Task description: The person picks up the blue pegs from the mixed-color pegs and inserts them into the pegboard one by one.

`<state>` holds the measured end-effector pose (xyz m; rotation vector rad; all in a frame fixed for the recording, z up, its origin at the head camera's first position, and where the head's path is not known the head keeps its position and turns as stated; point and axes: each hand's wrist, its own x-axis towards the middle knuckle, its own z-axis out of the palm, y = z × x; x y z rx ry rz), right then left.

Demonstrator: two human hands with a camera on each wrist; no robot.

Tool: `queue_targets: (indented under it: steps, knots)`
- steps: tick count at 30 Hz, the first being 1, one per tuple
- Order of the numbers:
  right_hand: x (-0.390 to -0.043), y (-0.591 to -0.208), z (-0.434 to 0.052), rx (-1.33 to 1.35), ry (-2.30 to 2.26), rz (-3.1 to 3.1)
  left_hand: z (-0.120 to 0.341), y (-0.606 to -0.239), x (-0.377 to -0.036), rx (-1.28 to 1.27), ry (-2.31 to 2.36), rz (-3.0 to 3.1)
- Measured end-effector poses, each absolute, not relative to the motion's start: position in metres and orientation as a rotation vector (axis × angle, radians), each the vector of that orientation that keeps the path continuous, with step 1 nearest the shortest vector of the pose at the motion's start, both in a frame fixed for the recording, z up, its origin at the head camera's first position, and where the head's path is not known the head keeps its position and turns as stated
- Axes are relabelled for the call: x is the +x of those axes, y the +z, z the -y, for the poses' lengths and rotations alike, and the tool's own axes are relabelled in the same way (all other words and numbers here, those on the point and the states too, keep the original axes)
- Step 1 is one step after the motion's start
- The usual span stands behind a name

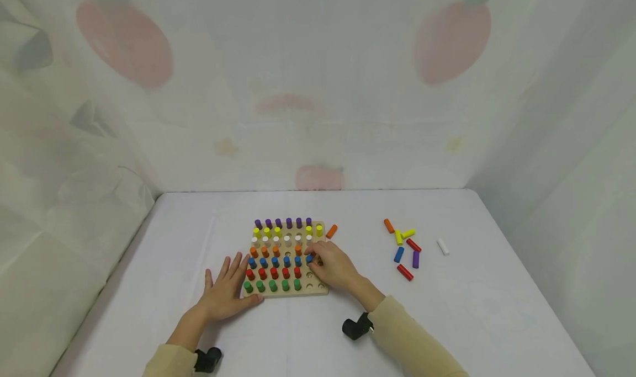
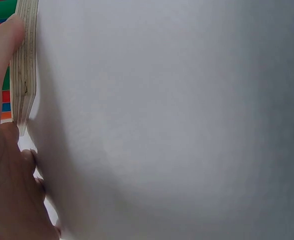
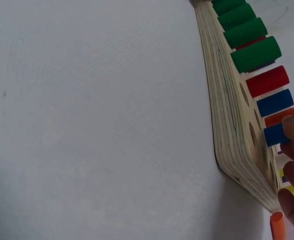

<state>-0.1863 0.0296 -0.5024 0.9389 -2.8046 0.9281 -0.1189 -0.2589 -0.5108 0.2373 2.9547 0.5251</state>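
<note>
A wooden pegboard (image 1: 313,290) lies on the table with rows of green, red, blue, orange, white, yellow and purple pegs standing in it. My left hand (image 1: 223,295) rests at its left front corner, fingers spread, the thumb against the near edge. In the left wrist view that thumb (image 2: 7,45) touches the layered wooden side. My right hand (image 1: 334,265) is over the board's right part, pinching a blue peg (image 3: 275,135) between thumb and finger at the end of the blue row. Whether the peg's lower end is fully in its hole cannot be told.
An orange peg (image 1: 332,231) lies just off the board's right side. Farther right are several loose pegs, among them a purple peg (image 1: 415,259), a blue peg (image 1: 399,254) and a white peg (image 1: 443,247). Pale curtains (image 1: 318,90) surround the white table (image 1: 497,311).
</note>
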Motion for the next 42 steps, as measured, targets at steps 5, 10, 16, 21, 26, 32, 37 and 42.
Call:
queue_targets:
  steps: [5, 10, 16, 21, 26, 32, 37, 42]
  knots:
    - [-0.185, -0.501, -0.033, 0.941, 0.932, 2.793, 0.259, -0.511, -0.119, 0.238, 0.528, -2.953]
    - [-0.185, -0.498, -0.038, 0.899, 0.937, 2.805, 0.259, -0.510, -0.119, 0.240, 0.524, -2.954]
    - [-0.184, -0.492, -0.049, 0.834, 0.971, 2.779, 0.258, -0.509, -0.120, 0.244, 0.518, -2.959]
    - [-0.186, -0.487, -0.061, 0.801, 0.982, 2.722, 0.258, -0.509, -0.120, 0.248, 0.520, -2.970]
    - [-0.188, -0.484, -0.072, 0.778, 0.983, 2.689, 0.259, -0.509, -0.119, 0.241, 0.516, -2.964]
    - [-0.188, -0.483, -0.086, 0.734, 1.051, 2.654, 0.260, -0.511, -0.120, 0.237, 0.502, -2.955]
    - [-0.189, -0.483, -0.099, 0.662, 1.073, 2.646, 0.260, -0.512, -0.120, 0.239, 0.502, -2.954]
    - [-0.188, -0.486, -0.113, 0.635, 1.077, 2.643, 0.261, -0.512, -0.121, 0.236, 0.495, -2.953]
